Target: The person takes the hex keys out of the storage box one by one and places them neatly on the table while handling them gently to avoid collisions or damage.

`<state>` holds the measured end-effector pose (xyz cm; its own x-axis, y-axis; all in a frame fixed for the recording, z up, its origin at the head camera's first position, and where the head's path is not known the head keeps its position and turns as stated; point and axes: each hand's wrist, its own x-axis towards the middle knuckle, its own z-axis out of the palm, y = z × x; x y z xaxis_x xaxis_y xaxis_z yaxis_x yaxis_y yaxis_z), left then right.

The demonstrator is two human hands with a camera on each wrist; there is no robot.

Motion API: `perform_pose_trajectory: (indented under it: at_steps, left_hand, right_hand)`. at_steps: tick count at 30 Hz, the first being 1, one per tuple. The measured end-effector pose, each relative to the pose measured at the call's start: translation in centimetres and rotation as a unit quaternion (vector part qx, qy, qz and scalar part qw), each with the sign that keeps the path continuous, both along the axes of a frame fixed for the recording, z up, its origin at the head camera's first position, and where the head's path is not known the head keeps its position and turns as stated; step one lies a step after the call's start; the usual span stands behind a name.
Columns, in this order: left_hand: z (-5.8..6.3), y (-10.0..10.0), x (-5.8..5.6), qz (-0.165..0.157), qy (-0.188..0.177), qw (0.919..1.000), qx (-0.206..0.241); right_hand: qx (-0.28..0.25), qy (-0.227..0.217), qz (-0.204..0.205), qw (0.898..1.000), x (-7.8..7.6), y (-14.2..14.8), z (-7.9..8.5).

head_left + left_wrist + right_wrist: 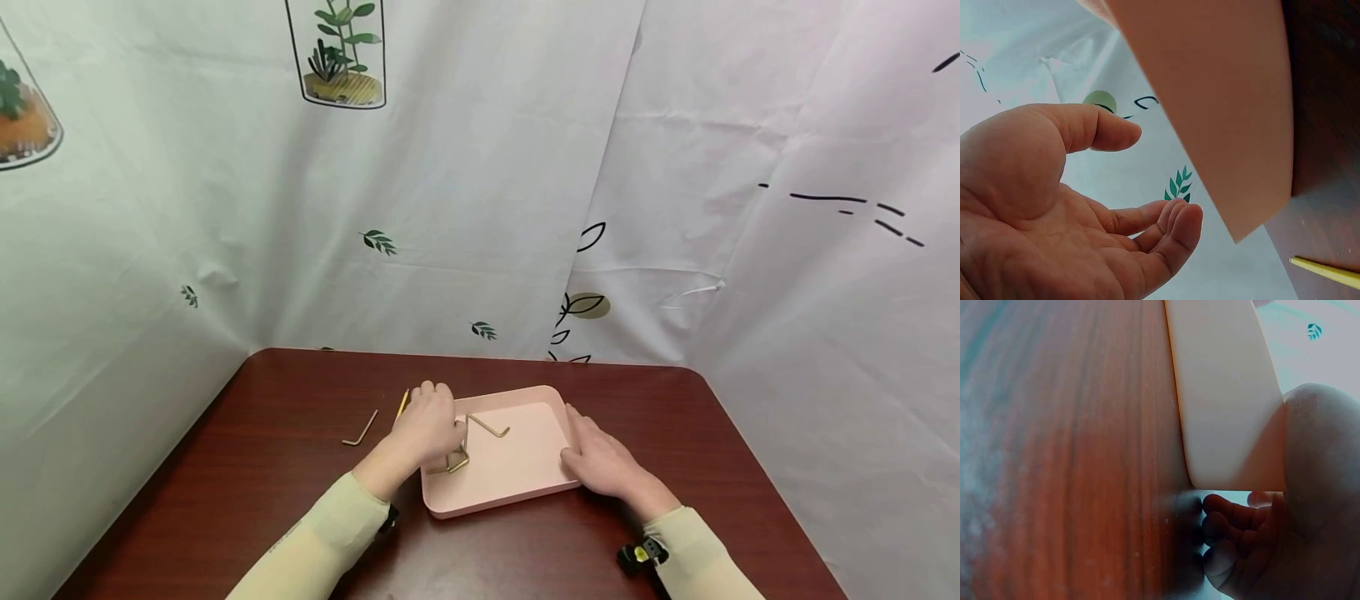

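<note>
A shallow pink tray (517, 492) lies slanted on the table. My right hand (603, 457) grips its right end, thumb at the rim and fingers along the outer wall. My left hand (429, 425) hovers over the tray's left end; the left wrist view shows thumb and fingers apart, loosely bent, with nothing between them. Inside the tray, one brass-coloured L-shaped hex key (489, 427) lies near the back, and several more hex keys (459, 461) cluster at the left, partly hidden by the left hand. Another hex key (362, 430) lies on the table left of the tray.
A thin yellow stick (402, 403), perhaps a pencil, lies behind the left hand, partly covered by it. The dark red-brown table (247, 492) has rounded back corners. White printed cloth (465, 208) hangs behind and at both sides.
</note>
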<state>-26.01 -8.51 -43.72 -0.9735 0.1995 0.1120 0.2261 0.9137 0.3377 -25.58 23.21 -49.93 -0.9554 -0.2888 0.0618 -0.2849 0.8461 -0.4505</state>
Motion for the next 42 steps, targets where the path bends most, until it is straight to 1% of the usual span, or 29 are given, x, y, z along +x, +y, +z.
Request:
perform_pose_trajectory:
  at_steps: [6,13,17,20,21,24,27,28,33,35,40,42]
  left_hand:
    - [-0.1,0.5,0.1,-0.001,-0.021,0.9997,0.013]
    - [-0.3,1.1,0.1,0.001,-0.03,0.9995,0.007]
    - [-0.7,1.4,0.0,-0.012,-0.034,0.9994,0.004]
    - [-0.9,1.5,0.0,-0.025,-0.02,0.9995,-0.002]
    - [-1.8,1.2,-0.4,-0.033,0.0,0.9994,-0.007]
    - [-2.0,1.3,-0.4,-0.039,0.014,0.9989,-0.021]
    - [-2.1,1.3,-0.4,-0.046,0.015,0.998,-0.042]
    - [-1.4,1.6,0.0,-0.044,0.001,0.998,-0.046]
    - [-1.6,1.6,-0.1,-0.068,0.007,0.9944,-0.08]
    - [-1.7,1.6,-0.2,-0.077,0.008,0.9931,-0.088]
    - [-2.1,1.5,-0.4,-0.1,0.002,0.9912,-0.086]
    - [-2.5,1.5,-0.5,-0.103,-0.003,0.9913,-0.081]
  right_hand:
    - [0.0,0.001,0.006,1.0,-0.1,0.0,-0.2]
    - [0.004,0.003,0.009,1.0,-0.2,0.2,-0.1]
    - [0.004,0.002,0.007,1.0,-0.1,0.2,0.1]
    - [0.005,0.002,0.006,1.0,-0.1,0.2,0.1]
    - [0.004,0.002,0.006,1.0,-0.1,0.2,0.1]
    - [0.003,0.001,0.007,1.0,-0.1,0.1,0.0]
    - [0.0,0.0,0.006,1.0,0.0,0.1,0.0]
    - [0.0,0.0,0.005,1.0,0.0,0.0,0.0]
    - [-0.002,-0.002,0.005,1.0,0.1,0.0,0.0]
    - [-0.003,-0.002,0.005,1.0,0.1,0.0,0.1]
    - [-0.001,0.0,0.005,1.0,0.1,0.1,0.2]
    - [-0.001,0.001,0.005,1.0,0.1,0.1,0.1]
